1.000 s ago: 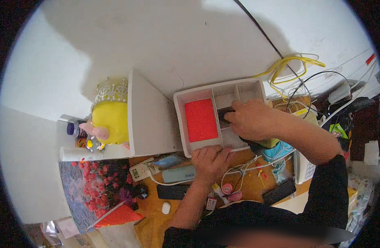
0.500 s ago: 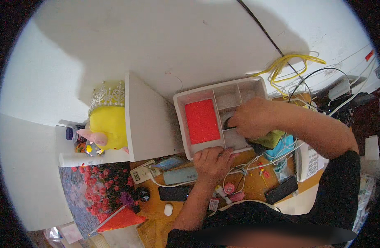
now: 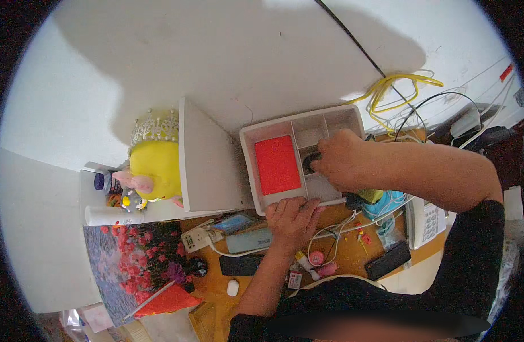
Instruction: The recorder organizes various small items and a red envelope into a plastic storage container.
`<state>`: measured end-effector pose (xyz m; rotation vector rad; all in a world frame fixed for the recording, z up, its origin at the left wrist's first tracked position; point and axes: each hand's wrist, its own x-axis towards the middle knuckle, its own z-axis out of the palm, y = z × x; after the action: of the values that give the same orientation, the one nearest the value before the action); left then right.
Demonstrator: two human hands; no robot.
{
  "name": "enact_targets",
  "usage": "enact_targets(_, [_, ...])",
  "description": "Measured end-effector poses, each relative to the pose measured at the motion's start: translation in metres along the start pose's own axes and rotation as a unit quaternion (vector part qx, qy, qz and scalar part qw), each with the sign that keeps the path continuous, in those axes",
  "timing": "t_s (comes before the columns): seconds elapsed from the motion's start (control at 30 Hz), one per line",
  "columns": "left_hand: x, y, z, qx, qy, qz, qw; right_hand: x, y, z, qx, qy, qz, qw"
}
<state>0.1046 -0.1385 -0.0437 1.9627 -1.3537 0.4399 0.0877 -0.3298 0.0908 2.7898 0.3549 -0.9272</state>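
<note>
A white storage box (image 3: 249, 182) with several compartments stands against the wall. Its large left compartment holds a flat red rectangular item (image 3: 278, 164). Bent over the box's near rim, the fingers of my left hand (image 3: 293, 221) grip its edge. My right hand (image 3: 347, 159) reaches in from the right, over the middle compartments. Its fingers are closed on a small black rounded object (image 3: 311, 162), partly hidden by them; its exact kind does not show.
Behind the right forearm sit a blue container (image 3: 387, 205), white cables and a white telephone (image 3: 430, 225). Nearer lie black phones (image 3: 389, 260), a power strip (image 3: 196, 236) and a white earphone case (image 3: 232, 288). A white panel (image 3: 213, 165) rises left of the box, beside a yellow plush toy (image 3: 155, 171).
My right hand has shifted slightly within the box, and more of the black object shows. My left hand remains at the near rim. The whole view has shifted a little.
</note>
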Motion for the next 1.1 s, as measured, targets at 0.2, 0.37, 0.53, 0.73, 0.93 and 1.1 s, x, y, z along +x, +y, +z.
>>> enact_targets(0.2, [0.000,0.000,-0.001,0.013,0.008,0.006,1.000,0.002,-0.003,-0.011,-0.064,-0.041,0.084,0.994])
enact_targets(0.37, [0.001,0.000,-0.001,0.004,0.014,0.017,1.000,0.014,-0.001,-0.011,-0.162,0.008,-0.002,0.987])
enact_targets(0.53, [0.002,0.002,-0.003,0.020,-0.005,-0.002,1.000,0.018,0.001,-0.003,-0.116,-0.024,0.002,0.993])
enact_targets(0.73, [0.003,0.007,-0.006,0.006,-0.020,-0.027,0.999,-0.014,0.025,0.014,-0.038,0.031,0.035,0.998])
enact_targets(0.93, [0.002,0.005,-0.007,0.014,-0.015,-0.019,1.000,-0.024,0.028,0.012,-0.043,-0.063,0.078,0.994])
enact_targets(1.1, [0.002,0.004,-0.004,0.004,-0.015,-0.012,1.000,0.014,0.005,0.002,-0.037,0.038,0.001,0.999])
